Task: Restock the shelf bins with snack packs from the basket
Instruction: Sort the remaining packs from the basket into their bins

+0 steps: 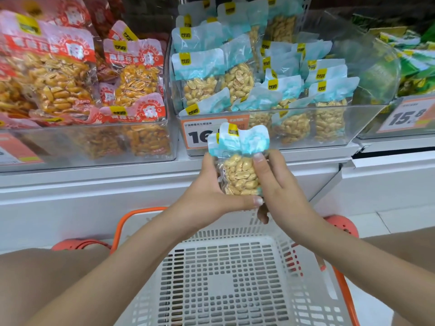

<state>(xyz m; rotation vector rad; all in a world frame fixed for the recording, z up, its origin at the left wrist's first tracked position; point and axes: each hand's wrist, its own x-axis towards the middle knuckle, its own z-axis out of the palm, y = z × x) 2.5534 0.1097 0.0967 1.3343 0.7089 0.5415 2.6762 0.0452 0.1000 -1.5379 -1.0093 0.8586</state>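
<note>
Both my hands hold a small bunch of peanut packs with pale blue tops, upright in front of the shelf edge. My left hand grips them from the left and below, thumb under the bottom. My right hand grips them from the right, a finger across the front. Straight behind them stands the clear middle shelf bin, holding several of the same blue-topped peanut packs. Below my arms is the white slotted basket with orange handles; no packs show inside it.
A clear bin on the left holds red-topped peanut packs. Green packs fill a bin at the right. Orange price tags hang on the bin fronts. A white shelf ledge runs below the bins. My knees flank the basket.
</note>
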